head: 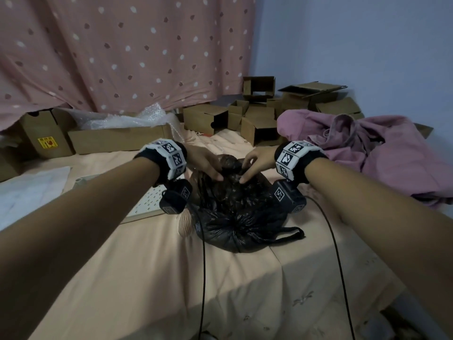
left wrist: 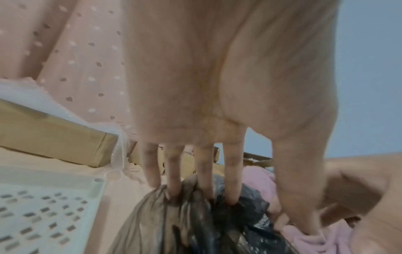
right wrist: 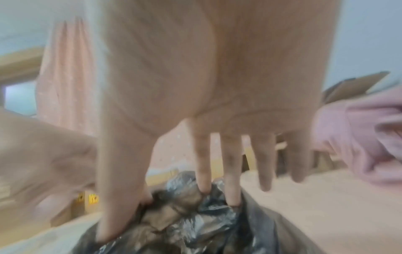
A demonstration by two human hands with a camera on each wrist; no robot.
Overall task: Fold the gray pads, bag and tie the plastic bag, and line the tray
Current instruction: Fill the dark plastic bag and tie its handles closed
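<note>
Black plastic bag [head: 235, 212], crinkled and bulging, has its gathered top pinched by left hand [head: 203, 163] and right hand [head: 257, 163].

One black bag [head: 235, 212] on the bed, one white perforated tray [head: 144, 204] beside it, two hands, left hand [head: 204, 163] and right hand [head: 257, 160], one pink blanket [head: 382, 153], and roughly ten cardboard boxes [head: 206, 119].
</note>
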